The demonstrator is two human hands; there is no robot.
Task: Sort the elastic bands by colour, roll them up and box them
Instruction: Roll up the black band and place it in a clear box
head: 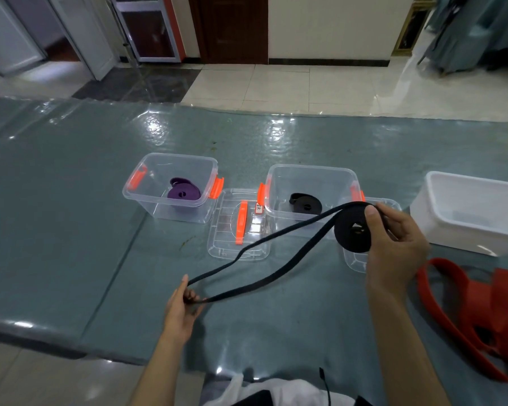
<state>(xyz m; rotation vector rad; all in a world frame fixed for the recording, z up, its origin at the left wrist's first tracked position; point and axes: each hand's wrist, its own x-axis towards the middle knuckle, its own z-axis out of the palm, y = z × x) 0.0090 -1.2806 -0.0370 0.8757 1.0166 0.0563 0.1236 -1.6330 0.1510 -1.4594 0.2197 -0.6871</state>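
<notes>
— What are the hands doing?

— The right hand (393, 247) holds a black elastic band (276, 253) that is partly rolled up. The thumb sits on top of the roll and the fingers curl round the far side. The roll is up in the air, over a clear lid (355, 259) on the tabletop (71, 230).

— And the other one?

— The left hand (182, 306) pinches the loose end of the same band, low and near the front edge. The band runs in a long loop from that hand up to the roll.

— Where are the boxes?

— Three stand in a row. The clear box on the left (170, 186) has orange clips and a rolled purple band (184, 191) inside. The clear box in the middle (311, 191) has a rolled black band (305, 203) inside. Between those two boxes lies another clear lid with an orange handle (238, 227). The white box (467, 212) is on the right.

— Anything else?

— Red bands (475, 312) lie loose in a heap on the tabletop, near the right hand, just in front of the white box.
</notes>
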